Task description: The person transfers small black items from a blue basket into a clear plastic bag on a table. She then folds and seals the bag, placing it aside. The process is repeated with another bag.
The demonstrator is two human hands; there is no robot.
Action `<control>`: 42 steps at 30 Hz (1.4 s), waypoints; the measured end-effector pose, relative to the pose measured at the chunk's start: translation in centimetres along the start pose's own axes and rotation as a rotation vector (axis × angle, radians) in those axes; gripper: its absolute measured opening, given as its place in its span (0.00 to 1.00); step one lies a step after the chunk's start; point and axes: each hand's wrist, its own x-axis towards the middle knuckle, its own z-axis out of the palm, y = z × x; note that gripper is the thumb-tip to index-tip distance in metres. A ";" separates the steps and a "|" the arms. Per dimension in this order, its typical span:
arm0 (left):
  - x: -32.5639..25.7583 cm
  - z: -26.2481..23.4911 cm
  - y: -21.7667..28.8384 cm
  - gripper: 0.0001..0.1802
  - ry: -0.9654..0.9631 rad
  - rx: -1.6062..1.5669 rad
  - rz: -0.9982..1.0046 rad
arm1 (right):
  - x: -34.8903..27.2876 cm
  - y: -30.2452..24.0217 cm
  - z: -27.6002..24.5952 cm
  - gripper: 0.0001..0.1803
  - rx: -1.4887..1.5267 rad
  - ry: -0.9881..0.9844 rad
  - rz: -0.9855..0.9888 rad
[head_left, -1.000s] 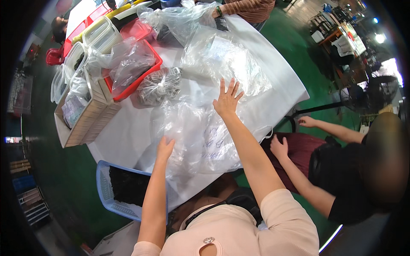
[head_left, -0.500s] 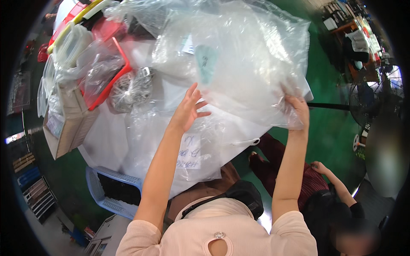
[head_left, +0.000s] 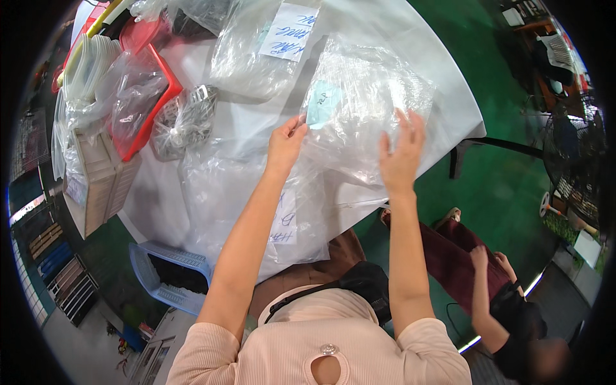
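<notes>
A clear plastic bag [head_left: 366, 83] with a pale green slip [head_left: 325, 104] under its film lies across the right part of the white table. My left hand [head_left: 285, 144] pinches the bag's near left edge, thumb against forefinger, just below the slip. Over the bag's near right side is my right hand [head_left: 402, 154], fingers spread and slightly blurred; whether it touches the film I cannot tell. Farther back rests another clear bag [head_left: 250, 70] with a white handwritten sheet [head_left: 290, 32]. Closest to me, a third clear bag [head_left: 221, 192] lies partly beneath my left forearm.
Left on the white table [head_left: 459, 83] are a red tray [head_left: 168, 96], a bag of metal parts [head_left: 186, 122], stacked clear plastic lids [head_left: 96, 58] and a cardboard box [head_left: 106, 186]. A blue basket [head_left: 170, 273] stands below the edge. Another person [head_left: 494, 289] is at right.
The large bag, raised and spread out before, now lies flatter and smaller on the table. My right hand has moved left and released its edge; my left hand has closed on the bag.
</notes>
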 end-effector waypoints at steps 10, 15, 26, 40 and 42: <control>2.6 0.4 -0.4 0.14 -0.012 -0.052 0.080 | -1.5 -4.3 7.9 0.25 -0.050 -0.337 -0.053; 4.3 0.8 -1.5 0.14 0.000 0.006 0.094 | -2.1 -4.0 8.5 0.24 -0.017 -0.333 -0.062; 2.6 1.8 1.0 0.10 -0.107 -0.173 0.109 | -1.9 -5.0 5.5 0.23 0.145 -0.293 -0.051; -18.2 -19.6 -1.3 0.08 0.191 -0.117 -0.081 | 7.7 -5.7 3.5 0.24 0.288 -0.079 -0.213; -19.5 -23.1 -6.9 0.11 0.288 -0.018 -0.136 | 9.3 -6.3 9.0 0.29 0.096 -0.082 -0.275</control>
